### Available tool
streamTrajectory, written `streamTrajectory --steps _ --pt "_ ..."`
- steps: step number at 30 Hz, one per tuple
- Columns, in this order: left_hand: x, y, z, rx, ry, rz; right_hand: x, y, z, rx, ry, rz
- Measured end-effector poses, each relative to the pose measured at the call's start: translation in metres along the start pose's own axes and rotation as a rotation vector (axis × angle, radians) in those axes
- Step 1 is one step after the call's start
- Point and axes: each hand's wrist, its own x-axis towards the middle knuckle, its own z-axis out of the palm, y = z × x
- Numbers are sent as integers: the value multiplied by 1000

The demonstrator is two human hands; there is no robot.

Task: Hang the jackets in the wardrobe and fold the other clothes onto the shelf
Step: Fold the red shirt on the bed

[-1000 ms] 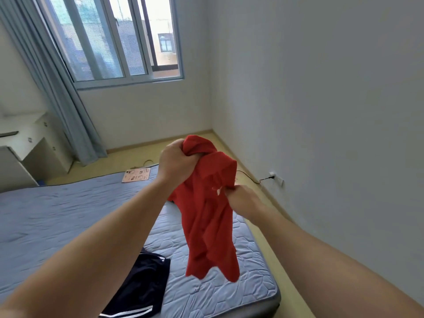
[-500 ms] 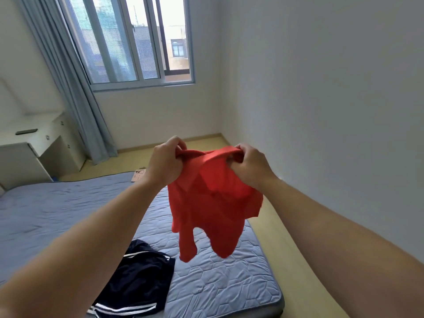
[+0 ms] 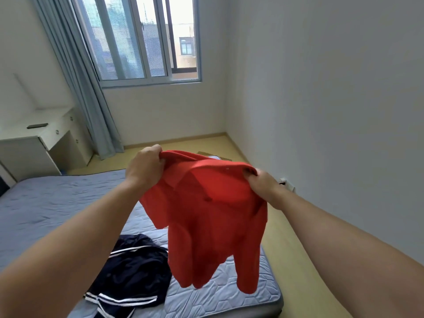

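Step in hand: I judge I am spreading the red short-sleeved knit shirt with a collar (image 3: 215,216) by its shoulders, ready to fold it for the shelf. It is no jacket, so it needs no hanger.
Left hand: my left hand (image 3: 144,167) has its fingers curled round the shirt's top edge at one shoulder, clenched on the cloth.
Right hand: my right hand (image 3: 263,187) pinches the other shoulder, fingers tucked under the fabric. The two hands are apart, with the top edge spanning between them.
Where the shirt is: in the air above the near corner of the bed with the blue-grey quilted mattress (image 3: 46,203), hanging free and touching only my hands.
Doing it well: grip matching points on both shoulder seams, pull the top edge level and taut, and let the body drop straight so twists fall out. Then lay it flat on a bare part of the bed, away from the crumpled dark navy garment with white stripes (image 3: 133,271), before folding the sleeves in.
Risk: the knit looks limp and the lower body hangs bunched, so an uneven grip would likely fold creases in.
Hidden: the wardrobe and the shelf are not in view, so I cannot tell where they stand.
Hard to make out: I cannot tell whether the shirt's front or back faces me, and my fingertips are buried in cloth. The navy garment is cut off at the bottom edge, so I cannot say whether it is a jacket. A small dark flat object (image 3: 37,126) on the white desk surface (image 3: 52,134) is too small to name.
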Motion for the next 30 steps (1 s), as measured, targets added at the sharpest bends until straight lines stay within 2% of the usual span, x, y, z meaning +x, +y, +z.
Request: streamTrajectory --steps 4,6,10,12,14,18,20,22,25,28,30 --pt "-1 -23 -7 120 -67 -13 -8 3 -9 11 -539 -91" --pt "-4 -34 -7 127 -114 -44 -8 4 -17 -94 -701 -35" --pt "-13 -49 -5 99 -218 -91 -6 -4 -27 -546 -594 -77" --pt "-16 -52 -6 87 -250 -96 -7 -8 -31 -670 -625 -59" --pt "-18 -50 -7 75 -268 -102 -7 -9 -35 -740 -709 -26" --pt "-23 -44 -7 44 -249 -139 -8 -14 -39 -712 -861 47" --pt "-26 -43 -4 47 -261 -160 -6 -16 -41 -846 -844 25" --pt "-29 -42 -1 36 -256 -182 -5 -15 -42 -981 -733 -48" --pt "-32 -43 1 55 -271 -170 -1 -4 -44 -993 -547 -104" --pt "-38 -40 6 276 -430 -44 8 9 -46 -1083 -427 -101" --pt "-45 -40 15 317 -528 -27 13 18 -48 -1070 -317 -101"
